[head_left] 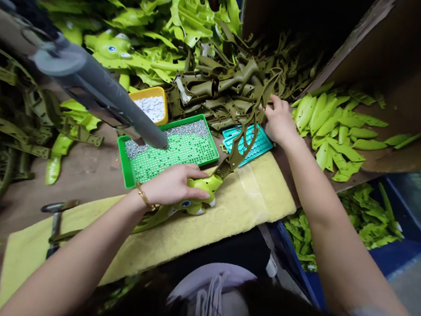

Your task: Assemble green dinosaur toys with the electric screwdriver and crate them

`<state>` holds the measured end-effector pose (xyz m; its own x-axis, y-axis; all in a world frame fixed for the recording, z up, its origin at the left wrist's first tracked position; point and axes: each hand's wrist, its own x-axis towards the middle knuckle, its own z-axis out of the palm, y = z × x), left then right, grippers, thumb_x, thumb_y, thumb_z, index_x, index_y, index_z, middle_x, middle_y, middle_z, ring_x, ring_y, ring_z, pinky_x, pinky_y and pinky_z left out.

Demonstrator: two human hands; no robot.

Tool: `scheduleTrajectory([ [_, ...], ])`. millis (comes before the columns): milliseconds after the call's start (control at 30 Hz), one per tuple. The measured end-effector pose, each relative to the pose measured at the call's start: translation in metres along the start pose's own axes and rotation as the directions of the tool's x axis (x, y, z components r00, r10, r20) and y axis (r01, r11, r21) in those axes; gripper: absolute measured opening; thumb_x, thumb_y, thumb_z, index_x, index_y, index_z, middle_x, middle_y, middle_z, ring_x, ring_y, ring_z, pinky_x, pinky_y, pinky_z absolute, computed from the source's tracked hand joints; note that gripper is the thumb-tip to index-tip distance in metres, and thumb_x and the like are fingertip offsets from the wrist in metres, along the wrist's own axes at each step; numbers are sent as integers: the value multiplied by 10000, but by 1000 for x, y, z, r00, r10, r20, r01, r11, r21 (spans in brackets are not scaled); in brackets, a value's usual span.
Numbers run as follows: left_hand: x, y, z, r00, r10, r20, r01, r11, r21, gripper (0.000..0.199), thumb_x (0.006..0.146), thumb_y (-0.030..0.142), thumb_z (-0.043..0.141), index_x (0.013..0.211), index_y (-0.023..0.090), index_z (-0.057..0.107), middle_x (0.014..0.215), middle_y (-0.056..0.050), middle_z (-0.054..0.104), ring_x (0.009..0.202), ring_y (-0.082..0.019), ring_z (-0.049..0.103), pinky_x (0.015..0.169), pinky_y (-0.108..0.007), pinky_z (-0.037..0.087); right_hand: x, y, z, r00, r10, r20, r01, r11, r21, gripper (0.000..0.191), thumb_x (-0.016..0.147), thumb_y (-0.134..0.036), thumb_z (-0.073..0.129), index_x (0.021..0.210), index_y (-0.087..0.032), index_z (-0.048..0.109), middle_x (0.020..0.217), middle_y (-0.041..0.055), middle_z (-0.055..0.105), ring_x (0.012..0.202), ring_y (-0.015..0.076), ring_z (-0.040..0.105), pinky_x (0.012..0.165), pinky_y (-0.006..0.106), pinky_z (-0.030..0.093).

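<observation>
Both grips closed: left hand on lime-green moulded plastic, right hand on olive plastic runner.

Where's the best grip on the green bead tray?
Pinch the raised rim of the green tray at its short left end, coming in from the left. That end looks free: the left hand, holding a green toy piece, sits by the long near edge, and the gray tube reaches over the tray. Silver beads appear loose inside, so keep it level.
</observation>
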<state>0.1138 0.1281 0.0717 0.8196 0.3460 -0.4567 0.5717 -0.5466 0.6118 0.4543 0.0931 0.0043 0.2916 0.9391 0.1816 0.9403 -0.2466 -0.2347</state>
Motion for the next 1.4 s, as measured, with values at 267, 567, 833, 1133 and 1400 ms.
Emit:
scheduleTrajectory([
  [267, -1, 2, 1, 1000, -22, 4, 21, 1000, 9, 674, 744, 624, 626, 1258, 188, 651, 1029, -65, 646, 945, -247, 601, 845, -333, 418, 6, 18, -9, 989, -133, -61, 126, 987, -100, 457, 883, -182, 398, 1315, -229, 539, 1512, 78, 431, 1376, 312, 337, 1104, 538, 382],
  [567, -5, 11, 4, 995, -86, -41, 88, 995, 39, 712, 714, 637, 629, 1276, 201, 643, 1119, -73, 667, 1006, -266, 610, 885, -334, 424, 45, 1, -4, 997, 16, -75, -17, 1000, -7, 500, 879, -129, 307, 1343, -160, 492, 1484, 129, 421, 1355, 277, 389, 1101, 470, 399],
  [833, -15, 2, 7, 992, -119, -50, 119, 993, -4, 710, 725, 655, 628, 1293, 229, 630, 1131, -56, 687, 1011, -268, 614, 900, -338, 418, 9, -52, -13, 981, -99, 168, 110, 992, -56, 328, 870, -295, 457, 1118, -161, 626, 1154, 141, 669, 1072, 275, 603, 895, 395, 506],
  [1133, -15, 2, 6, 994, -84, -64, 85, 996, 19, 717, 716, 676, 615, 1272, 224, 647, 1114, -64, 685, 1029, -273, 615, 897, -335, 423, -3, -51, -34, 998, -22, -54, 26, 997, 74, 353, 938, -319, 366, 1093, -166, 643, 1152, 144, 674, 1093, 257, 612, 927, 393, 489],
  [1400, 2, 7, 6, 996, -86, -36, 86, 996, -12, 711, 671, 616, 685, 1260, 219, 658, 1171, -58, 689, 1026, -259, 617, 893, -325, 432, -121, -77, -12, 932, 352, -93, -21, 309, 951, 408, 785, -562, 646, 1076, -291, 552, 939, 4, 620, 799, 153, 637, 684, 312, 565],
])
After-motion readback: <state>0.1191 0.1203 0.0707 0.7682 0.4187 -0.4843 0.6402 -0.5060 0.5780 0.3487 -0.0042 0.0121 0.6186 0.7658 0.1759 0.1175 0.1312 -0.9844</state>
